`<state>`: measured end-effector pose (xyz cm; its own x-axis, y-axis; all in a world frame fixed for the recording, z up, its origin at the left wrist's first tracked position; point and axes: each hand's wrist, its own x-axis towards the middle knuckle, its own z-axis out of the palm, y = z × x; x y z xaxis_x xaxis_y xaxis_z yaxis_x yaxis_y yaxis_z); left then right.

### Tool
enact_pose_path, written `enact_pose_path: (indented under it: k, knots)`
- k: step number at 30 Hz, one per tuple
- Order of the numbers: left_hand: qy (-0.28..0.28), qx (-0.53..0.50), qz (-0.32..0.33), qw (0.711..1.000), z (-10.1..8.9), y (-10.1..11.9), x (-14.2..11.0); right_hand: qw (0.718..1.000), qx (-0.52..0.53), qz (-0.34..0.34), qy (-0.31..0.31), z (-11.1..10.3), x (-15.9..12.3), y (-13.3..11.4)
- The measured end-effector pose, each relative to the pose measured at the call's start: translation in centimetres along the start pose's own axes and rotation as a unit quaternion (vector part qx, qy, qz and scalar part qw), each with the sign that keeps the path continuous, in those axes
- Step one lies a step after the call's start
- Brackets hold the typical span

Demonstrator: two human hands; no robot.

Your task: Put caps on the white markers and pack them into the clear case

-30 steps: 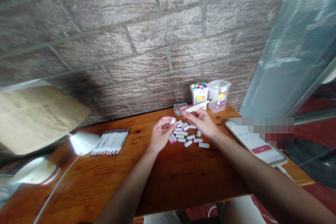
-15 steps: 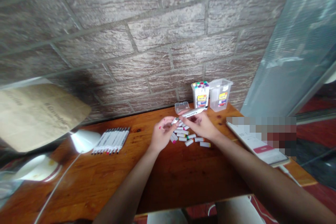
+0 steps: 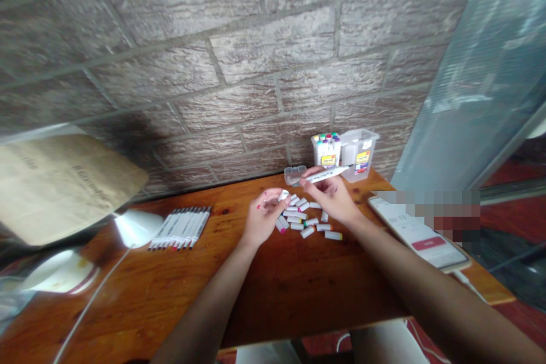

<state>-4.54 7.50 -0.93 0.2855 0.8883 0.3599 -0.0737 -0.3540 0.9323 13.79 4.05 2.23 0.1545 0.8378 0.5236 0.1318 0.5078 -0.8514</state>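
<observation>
A small white marker cap [image 3: 284, 195] is pinched in the fingertips of my left hand [image 3: 265, 215]. My right hand [image 3: 333, 193] grips a white marker [image 3: 326, 174] with dark lettering; it is tilted, its far end up to the right. Cap and marker are apart. Between and below my hands lies a loose pile of white marker caps [image 3: 296, 219] with coloured ends, pink, green, orange and yellow among them. To the left, several white markers [image 3: 181, 228] with dark tips lie side by side in a row.
Against the wall stand a clear box filled with markers [image 3: 326, 151] and another clear plastic box [image 3: 359, 156]. A small clear lid [image 3: 294, 174] lies beside them. A phone [image 3: 420, 233] is at right. A paper bag [image 3: 63, 182], white lamp [image 3: 139, 228] and bowl [image 3: 62, 273] occupy the left.
My right hand has moved the marker up and right, away from the cap in my left hand. My left hand has stayed nearly still.
</observation>
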Motion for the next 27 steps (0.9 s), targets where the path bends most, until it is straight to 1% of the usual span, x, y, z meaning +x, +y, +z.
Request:
enact_pose_path:
  k: [2, 4, 9, 12, 13, 14, 16, 17, 19, 21, 23, 27]
  knots:
    - [0.002, 0.015, 0.006, 1.000, 0.0, 0.1, -0.1, 0.999, -0.010, -0.010, -0.032, 0.2, -0.2, -0.1]
    - [-0.001, 0.026, 0.013, 1.000, 0.0, 0.2, -0.2, 0.998, -0.026, -0.023, -0.046, 0.3, -0.3, 0.0]
    - [-0.028, 0.041, 0.024, 0.998, 0.0, 0.1, -0.3, 0.991, -0.077, -0.053, -0.097, 0.1, -0.5, 0.8]
    - [-0.036, 0.050, 0.027, 0.998, -0.2, 0.2, -0.2, 0.988, -0.092, -0.065, -0.107, 0.2, -0.6, 0.8]
    - [-0.034, 0.051, 0.026, 0.998, -0.3, 0.2, -0.2, 0.989, -0.092, -0.070, -0.096, 0.2, -0.5, 0.8]
    - [-0.034, 0.049, 0.022, 0.998, -0.4, 0.2, -0.1, 0.990, -0.092, -0.073, -0.073, 0.1, -0.4, 0.8]
    - [-0.045, 0.041, 0.015, 0.998, -0.4, 0.3, -0.2, 0.994, -0.093, -0.064, -0.003, -0.5, 0.0, 0.8]
    - [-0.055, 0.035, 0.013, 0.998, -0.3, 0.3, -0.3, 0.994, -0.094, -0.050, 0.038, -0.9, 0.3, 0.9]
    - [-0.075, 0.025, 0.009, 0.997, -0.1, 0.4, -0.5, 0.992, -0.081, 0.001, 0.101, -1.7, 1.0, 1.1]
    - [-0.076, 0.017, 0.003, 0.997, 0.1, 0.4, -0.6, 0.988, -0.047, 0.048, 0.142, -2.2, 1.5, 1.4]
    - [-0.061, 0.014, 0.000, 0.998, 0.3, 0.4, -0.6, 0.985, -0.017, 0.075, 0.154, -2.1, 1.7, 1.6]
    - [-0.028, 0.014, 0.015, 0.999, 0.4, 0.6, -0.4, 0.987, 0.010, 0.100, 0.128, -1.1, 1.2, 2.0]
